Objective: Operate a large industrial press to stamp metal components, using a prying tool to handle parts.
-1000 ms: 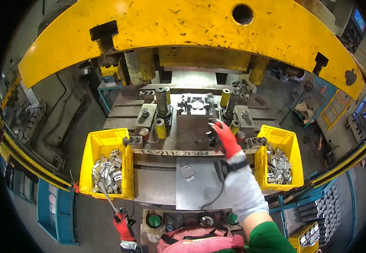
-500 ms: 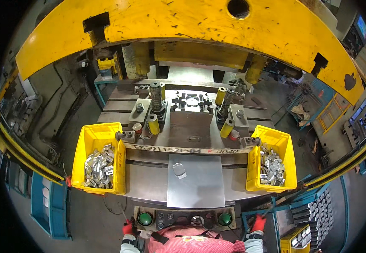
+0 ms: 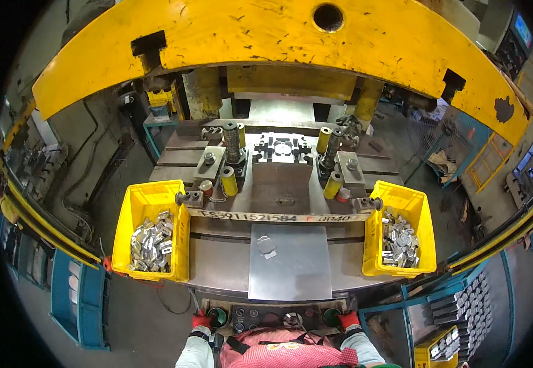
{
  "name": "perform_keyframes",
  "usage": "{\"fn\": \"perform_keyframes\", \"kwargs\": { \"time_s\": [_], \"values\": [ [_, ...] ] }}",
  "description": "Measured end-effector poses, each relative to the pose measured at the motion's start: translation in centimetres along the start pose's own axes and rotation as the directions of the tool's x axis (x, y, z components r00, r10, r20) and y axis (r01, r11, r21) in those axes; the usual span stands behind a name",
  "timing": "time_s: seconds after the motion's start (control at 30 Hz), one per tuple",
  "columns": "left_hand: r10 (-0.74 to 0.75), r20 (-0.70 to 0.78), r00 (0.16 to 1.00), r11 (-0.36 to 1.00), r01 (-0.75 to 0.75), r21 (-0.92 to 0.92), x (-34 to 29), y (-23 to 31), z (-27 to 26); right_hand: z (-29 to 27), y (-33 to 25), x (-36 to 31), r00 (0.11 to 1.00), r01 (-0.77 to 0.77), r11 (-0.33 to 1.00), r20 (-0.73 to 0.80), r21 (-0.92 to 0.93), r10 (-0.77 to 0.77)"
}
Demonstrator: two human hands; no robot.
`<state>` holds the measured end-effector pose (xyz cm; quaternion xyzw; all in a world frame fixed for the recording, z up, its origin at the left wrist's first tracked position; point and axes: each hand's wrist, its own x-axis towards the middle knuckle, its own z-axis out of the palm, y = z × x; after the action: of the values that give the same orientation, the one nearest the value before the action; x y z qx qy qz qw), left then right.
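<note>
My left hand (image 3: 203, 321), in a red glove, is at the left green push button (image 3: 218, 317) of the control panel. It is closed around a thin grey tool (image 3: 194, 300) whose kind is too small to tell. On the other side my right hand (image 3: 348, 320), also red-gloved, lies against the right green button (image 3: 332, 317). A similar thin tool (image 3: 353, 302) sticks up from its closed fingers. Ahead, a flat cut metal piece (image 3: 266, 246) rests on a grey metal sheet (image 3: 294, 276). Under the yellow press ram (image 3: 242, 37), the die (image 3: 283, 149) holds a bright metal part.
Yellow bins of small metal parts stand at left (image 3: 121, 239) and right (image 3: 427, 239) of the press table. Guide posts (image 3: 231, 144) rise beside the die. A blue rack (image 3: 79, 306) is at lower left; stacked parts (image 3: 472, 313) and another yellow bin (image 3: 421, 356) are at lower right.
Both hands have moved inward, from outside the control panel onto its two green buttons. The whole view has shifted slightly. The flat piece still lies on the sheet.
</note>
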<state>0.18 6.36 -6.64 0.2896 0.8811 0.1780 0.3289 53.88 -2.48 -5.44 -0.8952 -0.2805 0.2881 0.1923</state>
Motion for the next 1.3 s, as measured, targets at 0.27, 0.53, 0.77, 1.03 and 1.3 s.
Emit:
{"fn": "perform_keyframes", "kwargs": {
  "time_s": [0.27,0.53,0.77,1.03,1.3],
  "values": [
    [0.11,0.042,0.993,0.991,-0.112,0.072,1.2,-1.3,-0.7,0.5,-0.3,0.1,0.999,-0.008,0.998,0.045,0.056,0.005],
    [0.009,0.037,0.999,0.986,-0.003,-0.166,-5.2,5.5,-2.8,-2.2,-2.3,-1.9,0.989,-0.146,0.989,-0.018,0.011,0.146],
    [0.022,0.071,0.997,0.969,-0.004,-0.248,-0.4,0.9,-2.2,-0.5,-1.5,-0.8,0.993,-0.115,0.992,0.021,0.055,0.114],
    [0.335,0.182,0.924,0.869,-0.378,0.319,3.4,-4.5,0.1,0.6,0.3,0.6,0.994,-0.092,0.992,0.071,0.09,0.086],
    [-0.099,-0.122,0.988,0.838,0.017,-0.546,-5.8,-1.3,-15.3,-11.1,0.5,-1.5,0.813,0.06,0.405,-0.28,0.912,0.51]
  ]
}}
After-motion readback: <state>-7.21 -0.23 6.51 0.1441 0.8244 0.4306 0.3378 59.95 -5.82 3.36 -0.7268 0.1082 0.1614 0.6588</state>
